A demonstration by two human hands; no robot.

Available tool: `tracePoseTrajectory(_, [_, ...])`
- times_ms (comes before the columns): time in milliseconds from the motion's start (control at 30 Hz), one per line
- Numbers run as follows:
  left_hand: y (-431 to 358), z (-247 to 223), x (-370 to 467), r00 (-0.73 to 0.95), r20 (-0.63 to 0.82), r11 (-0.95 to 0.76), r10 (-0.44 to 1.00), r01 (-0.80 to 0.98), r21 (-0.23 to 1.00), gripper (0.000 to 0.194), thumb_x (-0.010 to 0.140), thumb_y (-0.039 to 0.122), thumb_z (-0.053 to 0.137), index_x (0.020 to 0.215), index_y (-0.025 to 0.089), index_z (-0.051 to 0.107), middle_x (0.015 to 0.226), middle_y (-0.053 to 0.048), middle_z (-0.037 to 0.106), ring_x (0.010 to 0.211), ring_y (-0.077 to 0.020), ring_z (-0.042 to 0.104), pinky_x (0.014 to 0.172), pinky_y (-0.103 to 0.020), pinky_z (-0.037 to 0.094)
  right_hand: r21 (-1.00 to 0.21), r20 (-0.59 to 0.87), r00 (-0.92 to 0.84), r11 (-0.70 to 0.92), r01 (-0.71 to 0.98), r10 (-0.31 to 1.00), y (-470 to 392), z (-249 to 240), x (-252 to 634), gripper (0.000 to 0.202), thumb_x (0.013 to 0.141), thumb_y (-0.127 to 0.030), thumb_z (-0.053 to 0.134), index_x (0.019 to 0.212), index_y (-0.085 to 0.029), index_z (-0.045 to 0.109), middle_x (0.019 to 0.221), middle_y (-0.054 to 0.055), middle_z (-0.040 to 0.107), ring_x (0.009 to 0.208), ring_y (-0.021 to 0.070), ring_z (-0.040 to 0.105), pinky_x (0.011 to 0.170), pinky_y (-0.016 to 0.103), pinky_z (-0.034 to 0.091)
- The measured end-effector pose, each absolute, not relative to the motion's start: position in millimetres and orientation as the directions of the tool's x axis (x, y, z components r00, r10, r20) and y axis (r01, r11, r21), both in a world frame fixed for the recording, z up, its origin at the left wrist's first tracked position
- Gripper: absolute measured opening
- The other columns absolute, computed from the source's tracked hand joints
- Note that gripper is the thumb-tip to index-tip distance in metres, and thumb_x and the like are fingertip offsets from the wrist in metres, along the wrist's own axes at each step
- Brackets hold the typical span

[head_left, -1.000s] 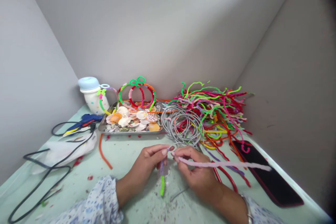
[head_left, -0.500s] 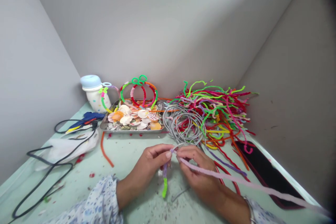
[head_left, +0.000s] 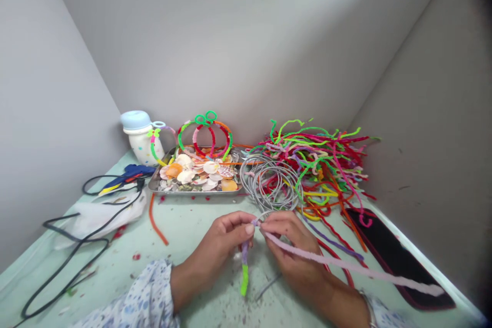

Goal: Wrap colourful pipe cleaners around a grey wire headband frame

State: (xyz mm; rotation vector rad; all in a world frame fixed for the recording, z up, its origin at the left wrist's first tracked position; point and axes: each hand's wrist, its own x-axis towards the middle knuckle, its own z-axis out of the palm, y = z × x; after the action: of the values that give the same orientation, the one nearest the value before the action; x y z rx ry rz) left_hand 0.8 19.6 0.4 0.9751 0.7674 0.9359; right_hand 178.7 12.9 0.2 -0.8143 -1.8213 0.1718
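While the left hand (head_left: 215, 241) pinches the wrapped wire (head_left: 244, 279) between thumb and fingers, the right hand (head_left: 294, 246) grasps the pink stem (head_left: 346, 263) just beside it. Both items sit near centre; the stem extends right, over the black pad (head_left: 392, 256). Far side: coil (head_left: 251, 187), right of tray (head_left: 196, 193).

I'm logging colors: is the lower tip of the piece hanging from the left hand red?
No, the hanging piece below the left hand is bright green at its lower tip.
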Motion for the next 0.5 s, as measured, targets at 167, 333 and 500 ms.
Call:
tracePoseTrajectory(167, [18.0, 1.3, 1.6, 0.398, -0.143, 0.286, 0.906, -0.328, 0.900, 0.023, 0.079, 0.028, 0.073, 0.098, 0.015, 0.073, 0.068, 0.000, 0.058, 0.060, -0.0084, 0.045, 0.059, -0.021, 0.033, -0.464, 0.781, -0.196, 0.760, 0.455, 0.594, 11.0, 3.6, 179.6, 0.019, 0.084, -0.008, 0.061, 0.095, -0.022, 0.066, 0.088, 0.005, 0.067, 0.081, 0.0174, 0.066, 0.069, 0.029, 0.057])
tracePoseTrajectory(333, [12.6, 7.6, 6.6, 0.405, -0.172, 0.344, 0.898, -0.402, 0.848, 0.022, 0.074, 0.026, 0.077, 0.094, 0.016, 0.074, 0.069, 0.000, 0.060, 0.061, -0.0090, 0.047, 0.059, -0.021, 0.034, -0.444, 0.796, -0.189, 0.767, 0.462, 0.575, 10.4, 3.8, 180.6, 0.023, 0.083, -0.006, 0.060, 0.096, -0.024, 0.066, 0.088, 0.004, 0.066, 0.081, 0.0177, 0.066, 0.069, 0.030, 0.058])
tracePoseTrajectory(500, [10.5, 8.7, 9.2, 0.409, -0.175, 0.360, 0.895, -0.435, 0.825, 0.021, 0.073, 0.024, 0.078, 0.092, 0.015, 0.075, 0.072, -0.001, 0.061, 0.063, -0.0092, 0.048, 0.061, -0.020, 0.036, -0.449, 0.802, -0.173, 0.768, 0.456, 0.571, 8.9, 3.8, 181.2, 0.024, 0.082, -0.005, 0.060, 0.096, -0.025, 0.066, 0.089, 0.003, 0.066, 0.080, 0.0172, 0.066, 0.068, 0.030, 0.057])
